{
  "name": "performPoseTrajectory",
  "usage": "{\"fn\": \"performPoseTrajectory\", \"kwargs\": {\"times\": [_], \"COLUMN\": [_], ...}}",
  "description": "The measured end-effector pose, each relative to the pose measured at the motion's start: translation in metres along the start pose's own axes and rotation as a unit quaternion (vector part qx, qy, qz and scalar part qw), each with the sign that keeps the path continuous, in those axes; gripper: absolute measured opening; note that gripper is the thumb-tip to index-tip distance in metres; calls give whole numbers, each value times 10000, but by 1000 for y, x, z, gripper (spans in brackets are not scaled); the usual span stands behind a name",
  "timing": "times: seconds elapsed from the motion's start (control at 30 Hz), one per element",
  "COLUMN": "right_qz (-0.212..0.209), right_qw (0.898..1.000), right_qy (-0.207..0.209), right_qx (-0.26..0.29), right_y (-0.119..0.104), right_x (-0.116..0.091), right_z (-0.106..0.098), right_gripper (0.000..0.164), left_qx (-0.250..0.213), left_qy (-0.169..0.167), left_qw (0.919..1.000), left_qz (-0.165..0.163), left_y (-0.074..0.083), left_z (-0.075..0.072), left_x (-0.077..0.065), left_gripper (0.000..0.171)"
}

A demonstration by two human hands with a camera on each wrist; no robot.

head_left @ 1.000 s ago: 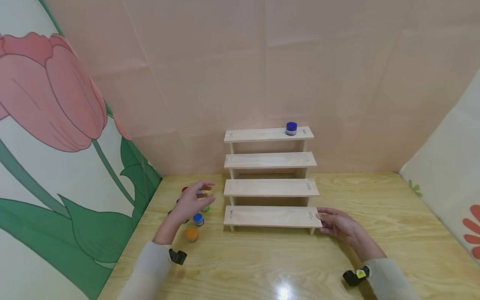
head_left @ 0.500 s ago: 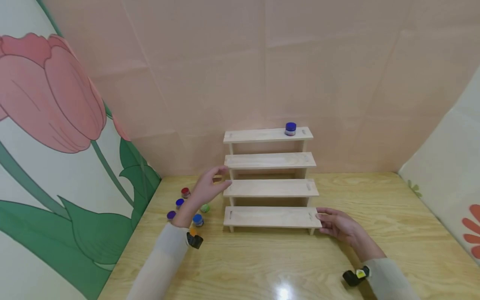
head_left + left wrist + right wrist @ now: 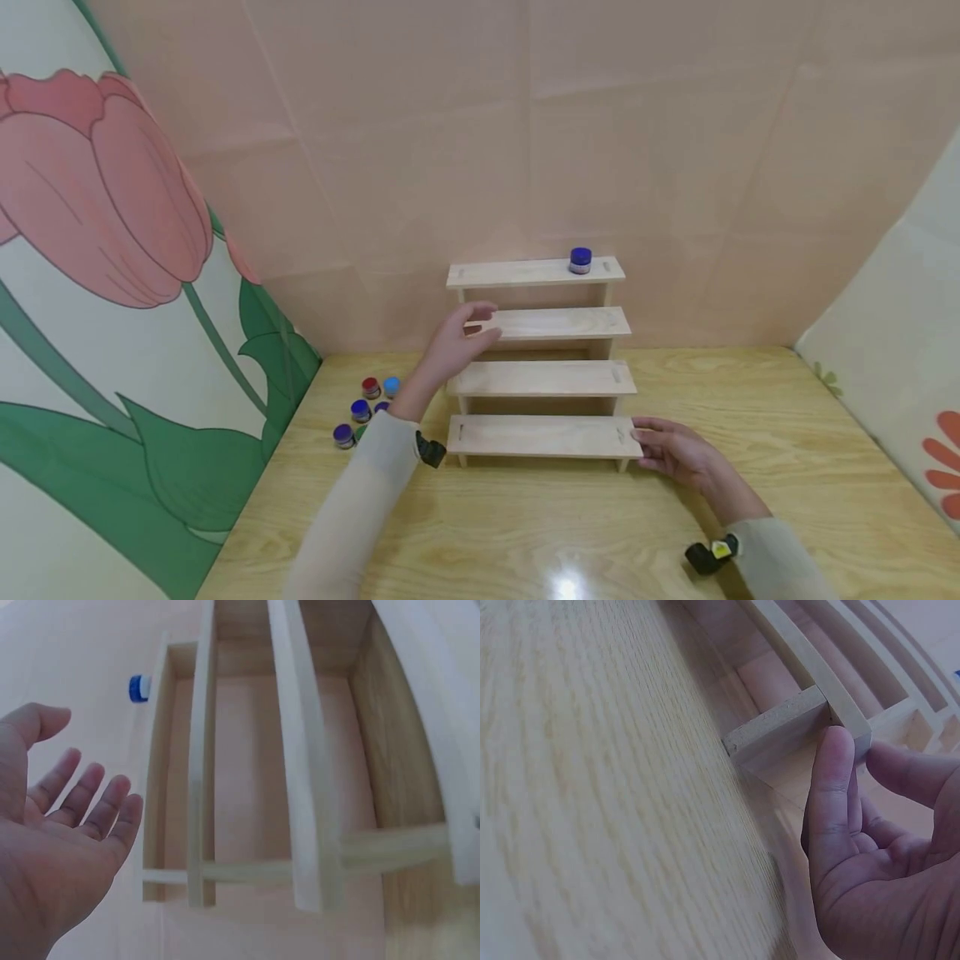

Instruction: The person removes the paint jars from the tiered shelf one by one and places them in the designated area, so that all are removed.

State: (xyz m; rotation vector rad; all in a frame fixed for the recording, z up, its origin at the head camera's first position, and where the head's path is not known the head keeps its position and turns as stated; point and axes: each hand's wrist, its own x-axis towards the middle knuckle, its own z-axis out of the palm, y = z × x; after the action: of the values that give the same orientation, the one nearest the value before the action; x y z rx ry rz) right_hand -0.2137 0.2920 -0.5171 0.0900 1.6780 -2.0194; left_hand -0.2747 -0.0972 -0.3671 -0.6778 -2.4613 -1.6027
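A pale wooden four-tier stepped display rack (image 3: pixel 546 436) stands on the table. On its top tier, toward the right, sits a small paint jar (image 3: pixel 581 260) with a dark blue lid. My left hand (image 3: pixel 459 343) is raised in front of the rack's left side, overlapping the second tier from the top. In the left wrist view its fingers (image 3: pixel 90 780) are spread loosely with nothing between them, and the blue-lidded jar appears beyond them. My right hand (image 3: pixel 678 454) pinches the right end of the lowest tier between thumb and fingers, as the right wrist view shows.
Left of the rack, several small jars stand on the wooden table (image 3: pixel 525 525), including a red-lidded jar (image 3: pixel 371 387), a light blue one (image 3: pixel 392 386) and a purple one (image 3: pixel 343 435). My left forearm hides others. A pink backdrop (image 3: pixel 375 167) rises behind; a tulip-printed panel (image 3: pixel 112 192) borders the left.
My left hand has moved from above the jars rightward and up to the front of the rack, fingers still holding nothing. The right hand stays at the lowest tier's end.
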Motion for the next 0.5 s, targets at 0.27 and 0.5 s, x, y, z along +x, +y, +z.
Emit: {"fn": "performPoseTrajectory", "kwargs": {"times": [0.27, 0.5], "right_qz": [-51, -15], "right_qw": [10000, 10000], "right_qy": [-44, 2], "right_qx": [36, 20], "right_y": [1, 1], "right_x": [0, -1], "right_z": [-2, -2], "right_gripper": [34, 34], "left_qx": [271, 35], "left_qy": [77, 80], "left_qw": [9996, 10000], "left_qz": [-84, -45], "left_y": [13, 26], "left_z": [16, 23], "left_x": [31, 50], "left_gripper": [44, 40]}}
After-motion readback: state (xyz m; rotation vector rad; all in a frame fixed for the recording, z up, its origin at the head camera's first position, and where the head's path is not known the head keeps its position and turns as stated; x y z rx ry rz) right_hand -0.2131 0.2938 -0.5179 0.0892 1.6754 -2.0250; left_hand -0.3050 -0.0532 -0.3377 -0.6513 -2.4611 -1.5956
